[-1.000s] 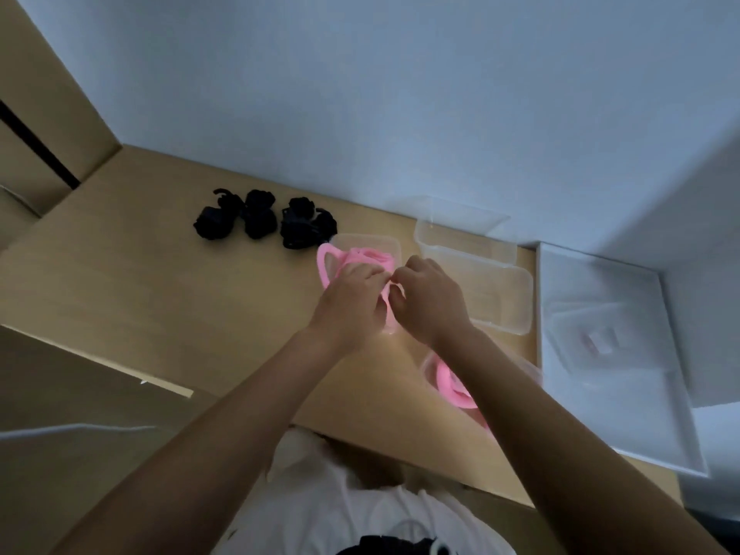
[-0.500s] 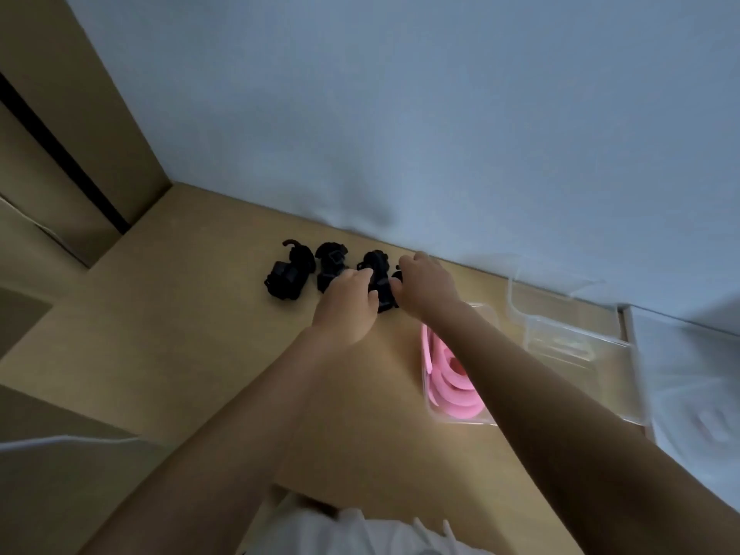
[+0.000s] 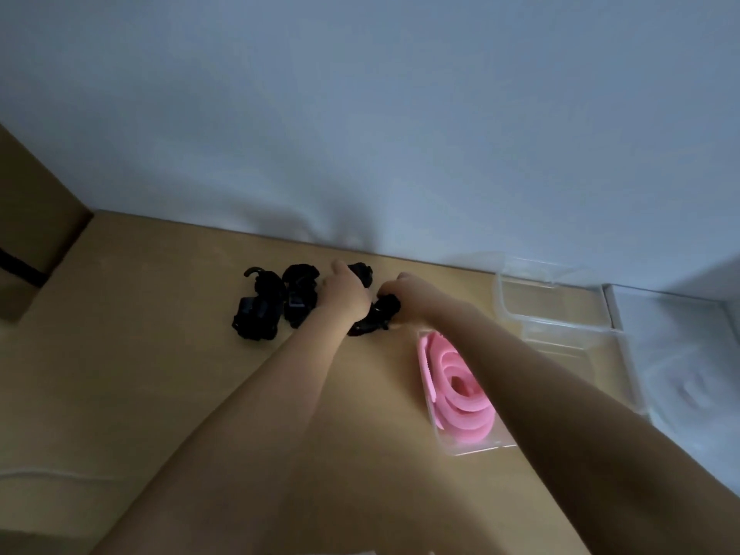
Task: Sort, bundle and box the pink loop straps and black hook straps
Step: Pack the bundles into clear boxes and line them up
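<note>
Black hook strap bundle (image 3: 380,313) in grip of right hand (image 3: 409,295) (left hand (image 3: 346,294) too)

You've got matt, fuzzy cloth on the black hook straps (image 3: 260,310). The pink loop straps (image 3: 456,390) look soft, matt, foam-like. The box (image 3: 472,448) holding them is clear glossy plastic, same as the empty tub (image 3: 560,314). The table (image 3: 140,354) is smooth matt wood-look.

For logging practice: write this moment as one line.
left hand: at far black bundle; right hand: grips near black bundle; pink straps: boxed
</note>
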`<state>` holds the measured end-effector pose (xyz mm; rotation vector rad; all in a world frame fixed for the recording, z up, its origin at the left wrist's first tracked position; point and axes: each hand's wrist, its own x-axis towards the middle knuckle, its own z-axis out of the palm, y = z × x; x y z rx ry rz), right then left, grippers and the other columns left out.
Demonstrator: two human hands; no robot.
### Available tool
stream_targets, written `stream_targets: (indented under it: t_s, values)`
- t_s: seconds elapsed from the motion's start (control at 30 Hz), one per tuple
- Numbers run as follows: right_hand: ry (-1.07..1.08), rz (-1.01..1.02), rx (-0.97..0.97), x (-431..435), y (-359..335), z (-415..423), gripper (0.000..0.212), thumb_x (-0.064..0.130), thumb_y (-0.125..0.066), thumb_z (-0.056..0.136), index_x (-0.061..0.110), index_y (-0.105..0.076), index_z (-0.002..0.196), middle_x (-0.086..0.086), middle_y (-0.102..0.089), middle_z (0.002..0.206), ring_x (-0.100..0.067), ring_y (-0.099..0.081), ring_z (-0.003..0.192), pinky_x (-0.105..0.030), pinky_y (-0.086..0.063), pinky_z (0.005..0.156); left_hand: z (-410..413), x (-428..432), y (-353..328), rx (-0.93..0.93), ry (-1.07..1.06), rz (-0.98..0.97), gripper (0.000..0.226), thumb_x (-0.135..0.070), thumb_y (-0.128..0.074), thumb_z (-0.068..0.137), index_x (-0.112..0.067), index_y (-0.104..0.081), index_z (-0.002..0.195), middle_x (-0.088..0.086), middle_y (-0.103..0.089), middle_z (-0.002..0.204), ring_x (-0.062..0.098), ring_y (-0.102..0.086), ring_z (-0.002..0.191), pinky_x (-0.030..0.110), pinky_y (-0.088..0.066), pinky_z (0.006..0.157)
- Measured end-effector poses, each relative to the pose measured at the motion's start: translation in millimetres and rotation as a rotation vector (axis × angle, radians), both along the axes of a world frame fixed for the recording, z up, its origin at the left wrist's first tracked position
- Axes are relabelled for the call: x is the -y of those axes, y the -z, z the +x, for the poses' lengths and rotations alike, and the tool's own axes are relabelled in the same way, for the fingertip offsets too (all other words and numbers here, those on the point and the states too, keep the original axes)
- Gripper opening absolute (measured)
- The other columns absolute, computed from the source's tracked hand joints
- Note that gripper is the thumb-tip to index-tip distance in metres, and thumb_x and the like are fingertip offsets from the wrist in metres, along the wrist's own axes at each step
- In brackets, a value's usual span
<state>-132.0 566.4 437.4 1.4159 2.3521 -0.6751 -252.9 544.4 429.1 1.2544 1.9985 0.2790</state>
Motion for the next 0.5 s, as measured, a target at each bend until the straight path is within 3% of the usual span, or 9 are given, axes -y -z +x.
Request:
stream_targets:
  t_s: [0.07, 0.13, 0.23, 0.3, 0.5]
  values:
    - [0.039, 0.017, -0.068, 2, -2, 9, 0.042, 0.015, -0.065, 0.082, 0.012, -0.055, 0.123, -0.008, -0.042, 0.098, -0.021, -0.045, 0.093, -0.025, -0.036, 0.074, -1, -3, 2, 0.016, -0.027, -0.019, 0.051, -0.023, -0.055, 0.094, 0.000, -0.028, 0.130, 0.022, -0.052, 0.124, 0.035, -0.056, 0.106, 0.035, -0.045, 0.072]
    - [0.073, 0.074, -0.147, 5, -7, 19, 0.043, 0.013, -0.063, 0.084, 0.013, -0.054, 0.126, -0.012, -0.043, 0.108, -0.028, -0.052, 0.096, -0.027, -0.039, 0.078, 0, -2, 3, 0.038, -0.046, 0.039, 0.050, -0.024, -0.057, 0.093, 0.001, -0.033, 0.129, 0.021, -0.054, 0.123, 0.035, -0.056, 0.107, 0.035, -0.045, 0.073]
    - [0.125, 0.193, -0.294, 7, -15, 38, 0.040, 0.007, -0.060, 0.085, 0.010, -0.055, 0.125, -0.016, -0.045, 0.113, -0.032, -0.053, 0.097, -0.032, -0.042, 0.084, 6, 1, 0, 0.087, -0.084, 0.245, 0.045, -0.023, -0.061, 0.090, -0.001, -0.043, 0.125, 0.015, -0.057, 0.120, 0.032, -0.056, 0.109, 0.035, -0.045, 0.080]
    - [0.172, 0.251, -0.395, 7, -22, 54, 0.040, 0.006, -0.063, 0.083, 0.008, -0.057, 0.123, -0.016, -0.046, 0.111, -0.032, -0.053, 0.095, -0.031, -0.042, 0.083, 14, 3, -13, 0.104, -0.085, 0.362, 0.045, -0.021, -0.062, 0.089, -0.005, -0.045, 0.127, 0.011, -0.058, 0.118, 0.027, -0.056, 0.107, 0.029, -0.041, 0.077]
    - [0.348, 0.383, -0.424, 4, -42, 137, 0.042, 0.009, -0.066, 0.082, 0.007, -0.056, 0.123, -0.016, -0.046, 0.115, -0.031, -0.054, 0.095, -0.034, -0.045, 0.085, 71, 2, -50, 0.142, -0.008, 0.496, 0.037, -0.020, -0.062, 0.087, -0.009, -0.050, 0.120, 0.004, -0.060, 0.117, 0.022, -0.056, 0.104, 0.026, -0.040, 0.077]
